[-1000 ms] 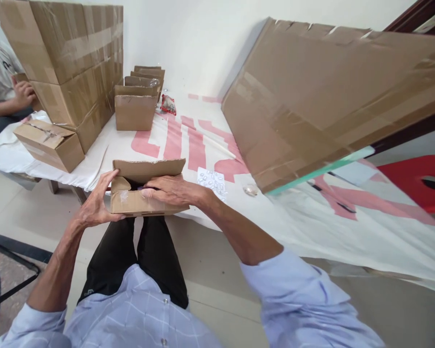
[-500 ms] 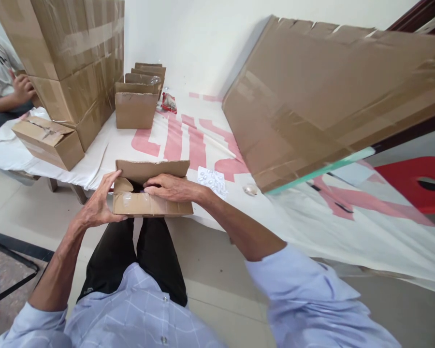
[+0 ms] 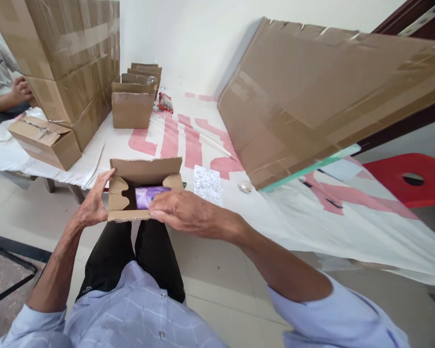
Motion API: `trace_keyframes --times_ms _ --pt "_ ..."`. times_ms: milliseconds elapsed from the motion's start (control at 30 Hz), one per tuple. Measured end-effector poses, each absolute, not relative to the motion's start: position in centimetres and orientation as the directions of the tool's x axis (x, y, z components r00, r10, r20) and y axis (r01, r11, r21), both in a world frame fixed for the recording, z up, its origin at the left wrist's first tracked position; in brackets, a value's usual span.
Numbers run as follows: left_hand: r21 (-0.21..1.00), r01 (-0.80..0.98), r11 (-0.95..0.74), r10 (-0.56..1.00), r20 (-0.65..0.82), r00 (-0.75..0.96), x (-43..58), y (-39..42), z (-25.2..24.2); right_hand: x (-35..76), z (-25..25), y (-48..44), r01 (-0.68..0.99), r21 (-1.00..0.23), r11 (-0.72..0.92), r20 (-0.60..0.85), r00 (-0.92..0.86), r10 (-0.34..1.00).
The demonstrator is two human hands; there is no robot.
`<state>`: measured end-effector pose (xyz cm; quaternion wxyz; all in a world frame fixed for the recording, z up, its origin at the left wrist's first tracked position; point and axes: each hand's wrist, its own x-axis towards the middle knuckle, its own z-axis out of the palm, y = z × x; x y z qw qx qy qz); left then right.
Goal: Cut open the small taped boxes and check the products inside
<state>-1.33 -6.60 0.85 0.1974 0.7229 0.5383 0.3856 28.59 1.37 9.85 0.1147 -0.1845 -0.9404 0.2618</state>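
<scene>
Our left hand point(image 3: 96, 200) grips the box point(image 3: 145, 168); our right hand point(image 3: 192, 212) touches its flap point(image 3: 126, 215), grip unclear. We judge it light, bendable: hold its ends between both hands.

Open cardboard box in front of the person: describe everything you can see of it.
The small oblong box looks like plain brown corrugated cardboard. Its top is open: the long back flap stands up, and the end flaps have notched edges. Inside lies a purple printed pack. It sits at the table's near edge, above the lap. The left hand holds its left end; the right hand covers its front right corner.
</scene>
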Motion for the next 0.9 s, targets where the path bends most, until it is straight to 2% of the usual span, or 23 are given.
trace_keyframes --times_ms 100,233,367,467,633,767,833,900 --pt "0.692 0.629 -0.353 0.923 0.367 0.114 -1.4 -6.7 0.7 29.9 9.8 -0.3 0.276 -0.523 0.807 0.055 -0.933 0.355" --pt "0.672 0.646 -0.361 0.918 0.38 0.117 -1.3 -6.7 0.7 30.2 9.5 -0.4 0.341 -0.479 0.809 0.003 -0.921 0.39" --pt "0.642 0.659 -0.391 0.905 0.4 0.146 -1.2 -6.6 1.1 28.8 8.8 1.2 0.48 -0.285 0.83 -0.033 -0.87 0.492" --pt "0.632 0.663 -0.401 0.901 0.403 0.161 -1.1 -6.5 1.4 27.3 8.8 2.4 0.497 -0.138 0.857 -0.066 -0.868 0.493" --pt "0.625 0.645 -0.441 0.885 0.424 0.194 -1.0 -6.1 1.5 25.0 9.0 3.7 0.508 0.04 0.861 -0.251 -0.829 0.5" --pt "0.638 0.632 -0.44 0.888 0.414 0.2 -1.0 -5.7 1.1 24.4 8.2 4.1 0.486 0.075 0.871 -0.307 -0.82 0.484" --pt "0.654 0.628 -0.421 0.898 0.397 0.188 -1.3 -5.5 0.8 24.5 7.8 4.3 0.479 0.068 0.875 -0.261 -0.838 0.479" --pt "0.68 0.611 -0.406 0.909 0.374 0.187 -1.7 -5.2 0.6 25.0 7.9 4.8 0.507 0.01 0.862 -0.179 -0.847 0.5"
